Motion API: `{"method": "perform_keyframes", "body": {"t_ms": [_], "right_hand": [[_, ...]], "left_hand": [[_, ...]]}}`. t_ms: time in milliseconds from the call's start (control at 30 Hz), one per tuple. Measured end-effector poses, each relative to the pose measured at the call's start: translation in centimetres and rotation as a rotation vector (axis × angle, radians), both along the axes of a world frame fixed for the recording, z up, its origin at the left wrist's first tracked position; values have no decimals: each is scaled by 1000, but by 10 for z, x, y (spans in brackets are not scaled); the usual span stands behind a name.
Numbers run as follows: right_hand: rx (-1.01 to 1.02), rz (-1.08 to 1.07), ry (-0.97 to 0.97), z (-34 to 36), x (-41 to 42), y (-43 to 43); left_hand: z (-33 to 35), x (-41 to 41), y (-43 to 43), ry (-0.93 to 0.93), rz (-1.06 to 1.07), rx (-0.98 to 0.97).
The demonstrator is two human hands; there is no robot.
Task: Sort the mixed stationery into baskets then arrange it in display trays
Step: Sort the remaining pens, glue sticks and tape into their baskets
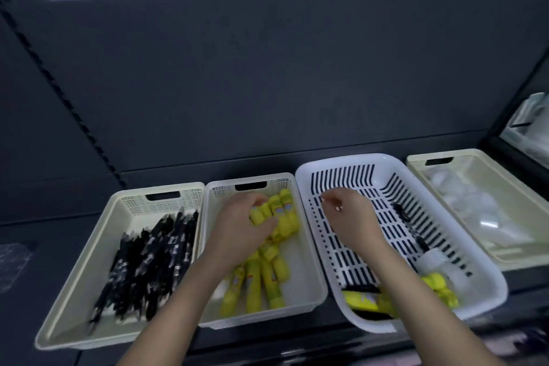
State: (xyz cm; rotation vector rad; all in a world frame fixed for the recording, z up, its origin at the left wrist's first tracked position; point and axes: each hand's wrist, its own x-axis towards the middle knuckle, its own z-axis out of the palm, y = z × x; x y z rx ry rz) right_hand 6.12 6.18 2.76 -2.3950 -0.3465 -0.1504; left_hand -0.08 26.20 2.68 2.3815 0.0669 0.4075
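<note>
Where the dark table [44, 235] meets its dark back panel, four baskets stand side by side. Farthest left, a cream basket [166, 205] is filled with black pens [148, 261]. Next to it, a second cream basket [300, 276] holds the sorted yellow glue sticks [285, 217]. A white slotted basket [356, 157] follows, with leftover glue sticks [439, 285], a black pen [401, 211] and a pale item too blurred to name. Farthest right, another cream basket [469, 154] contains pale, blurred pieces [466, 202]. Reaching into the second basket, the left hand [237, 223] grips several glue sticks. Above the slotted basket hangs the right hand [347, 217], fingers curled; I cannot tell whether it holds anything.
</note>
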Motion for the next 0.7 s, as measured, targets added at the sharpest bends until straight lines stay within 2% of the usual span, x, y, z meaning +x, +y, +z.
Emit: {"method": "perform_keyframes", "body": {"t_ms": [267, 533, 700], "right_hand": [[158, -112, 149, 1, 18, -90], [156, -77, 161, -1, 34, -144], [179, -8, 175, -11, 41, -164]], "left_hand": [[-4, 30, -101, 85, -329, 46], [-21, 38, -178, 431, -641, 149], [-28, 42, -208, 620, -721, 287]]}}
